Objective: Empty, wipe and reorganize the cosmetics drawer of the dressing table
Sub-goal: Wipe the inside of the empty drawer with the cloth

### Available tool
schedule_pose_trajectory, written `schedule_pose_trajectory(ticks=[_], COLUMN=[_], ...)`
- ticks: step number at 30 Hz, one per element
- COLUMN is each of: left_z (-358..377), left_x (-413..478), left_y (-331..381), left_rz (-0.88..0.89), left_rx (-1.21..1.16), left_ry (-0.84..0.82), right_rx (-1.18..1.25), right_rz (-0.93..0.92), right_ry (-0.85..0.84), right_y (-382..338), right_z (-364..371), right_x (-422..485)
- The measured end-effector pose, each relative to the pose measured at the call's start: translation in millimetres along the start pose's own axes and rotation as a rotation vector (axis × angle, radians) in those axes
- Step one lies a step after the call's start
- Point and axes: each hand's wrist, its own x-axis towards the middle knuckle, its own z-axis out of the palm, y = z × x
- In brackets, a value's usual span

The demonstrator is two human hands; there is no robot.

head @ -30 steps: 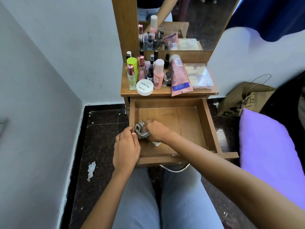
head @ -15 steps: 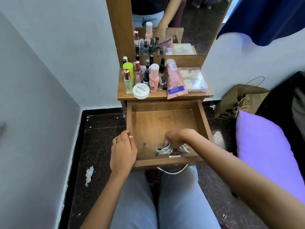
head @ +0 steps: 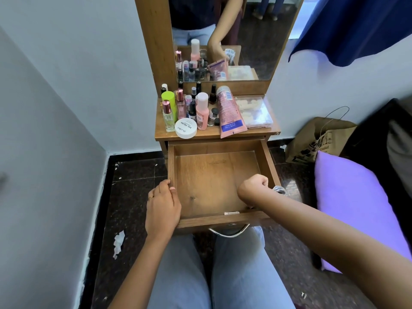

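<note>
Drawer (head: 214, 175) of the dressing table pulled out above a pair of jeans-clad knees, bare wooden floor showing, metal handle (head: 229, 233) on the front. Left hand (head: 162, 206) at the drawer's front left corner, fingers curled over the rim of the left wall, ring on one finger. Right hand (head: 253, 188) inside the drawer near its right wall, clenched in a fist around a grey-white cloth (head: 279, 190), a bit of it poking out over that wall. Hands well apart, one at each side of the drawer.

Directly behind and above the drawer, the worktop (head: 207, 135), crowded: a round white jar (head: 186, 128) at the front edge, a pink tube (head: 230, 112) lying down, a clear plastic box (head: 254, 112) to its right, a green bottle (head: 168, 101), a pink bottle (head: 202, 112) and many small upright bottles. Farther back, a wood-framed mirror (head: 256, 41) repeating the bottles.

Left of the drawer, dark speckled floor tiles (head: 129, 197) with a torn white paper scrap (head: 118, 243), then a white wall (head: 66, 85). Right of the drawer, a purple cushion (head: 352, 204), a brown paper bag (head: 316, 141) behind it, and a blue curtain (head: 356, 25) high on that side.
</note>
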Motion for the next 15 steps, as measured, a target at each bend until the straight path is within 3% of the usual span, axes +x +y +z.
schedule_pose_trajectory(ticks=[7, 15], left_z=[-1.3, -2.7], left_x=[-0.3, -0.5], left_y=[1.0, 2.0], left_rz=[-0.002, 0.003], left_rx=[-0.003, 0.0], left_ry=[0.002, 0.001], right_rx=[-0.061, 0.033], right_rz=[0.11, 0.233], right_ry=[-0.088, 0.004], right_y=[-7.6, 7.7], right_z=[-6.5, -28.4], right_x=[-5.3, -31.3])
